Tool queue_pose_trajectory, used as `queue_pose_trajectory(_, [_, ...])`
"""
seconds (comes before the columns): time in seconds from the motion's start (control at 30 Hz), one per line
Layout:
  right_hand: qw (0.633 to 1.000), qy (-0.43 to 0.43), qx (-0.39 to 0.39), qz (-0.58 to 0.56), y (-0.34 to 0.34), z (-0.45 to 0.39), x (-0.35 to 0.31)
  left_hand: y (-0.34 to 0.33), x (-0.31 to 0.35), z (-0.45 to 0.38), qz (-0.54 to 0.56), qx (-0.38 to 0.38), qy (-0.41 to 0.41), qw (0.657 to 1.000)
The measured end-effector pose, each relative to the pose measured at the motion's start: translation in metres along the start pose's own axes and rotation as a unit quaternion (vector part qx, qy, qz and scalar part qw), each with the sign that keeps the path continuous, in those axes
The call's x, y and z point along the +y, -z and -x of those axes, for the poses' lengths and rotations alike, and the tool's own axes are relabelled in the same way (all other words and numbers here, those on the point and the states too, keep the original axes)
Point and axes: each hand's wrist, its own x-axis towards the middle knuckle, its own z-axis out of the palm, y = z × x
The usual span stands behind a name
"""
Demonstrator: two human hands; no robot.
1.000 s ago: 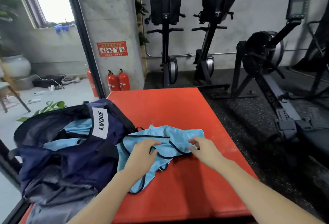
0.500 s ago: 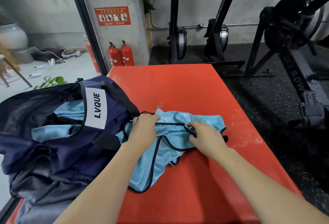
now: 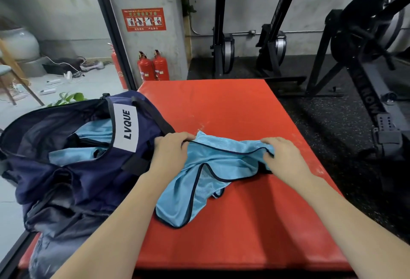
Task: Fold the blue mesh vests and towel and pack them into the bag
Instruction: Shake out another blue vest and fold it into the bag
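— Where is the vest (image 3: 213,167)?
— Mid-bench (image 3: 244,110), bag (image 3: 73,167) at nine o'clock.
— And the fingers?
— Left hand (image 3: 172,152) and right hand (image 3: 281,154) each pinch its top hem (dark-trimmed).

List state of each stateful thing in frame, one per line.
blue mesh vest: unfolded, rumpled on the red mat
navy bag: open, light blue fabric inside
left hand: gripping vest's top edge
right hand: gripping vest's top edge
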Motion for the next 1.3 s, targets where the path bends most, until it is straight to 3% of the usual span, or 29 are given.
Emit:
queue_pose_trajectory(0.1, [0.995,0.094,-0.018,-0.038,-0.013,0.021,-0.036,0.004,-0.003,0.006,-0.073,-0.020,-0.002,0.997])
queue_pose_trajectory(0.2, [0.990,0.097,-0.087,-0.047,-0.030,0.037,-0.073,0.007,0.002,0.012,-0.080,-0.024,-0.016,0.996])
queue_pose_trajectory(0.37, [0.993,0.082,-0.072,-0.032,-0.049,0.038,-0.091,-0.001,0.017,0.028,0.071,-0.086,0.010,0.994])
queue_pose_trajectory(0.5, [0.992,0.075,-0.042,-0.094,-0.045,0.032,-0.089,-0.011,0.022,0.043,0.092,-0.142,0.013,0.985])
queue_pose_trajectory(0.73, [0.970,0.056,-0.008,-0.235,0.003,0.037,-0.053,-0.011,0.045,0.042,0.112,-0.095,0.013,0.989])
queue_pose_trajectory(0.87, [0.969,0.044,0.027,-0.241,0.026,0.035,-0.019,-0.003,0.051,0.046,0.138,-0.085,0.010,0.987])
queue_pose_trajectory(1.13, [0.981,0.063,0.079,-0.165,0.062,0.049,0.039,0.027,0.027,0.060,0.046,-0.029,-0.011,0.998])
queue_pose_trajectory(1.3, [0.981,0.077,0.114,-0.134,0.073,0.066,0.057,0.045,0.022,0.079,0.066,0.018,-0.015,0.998])
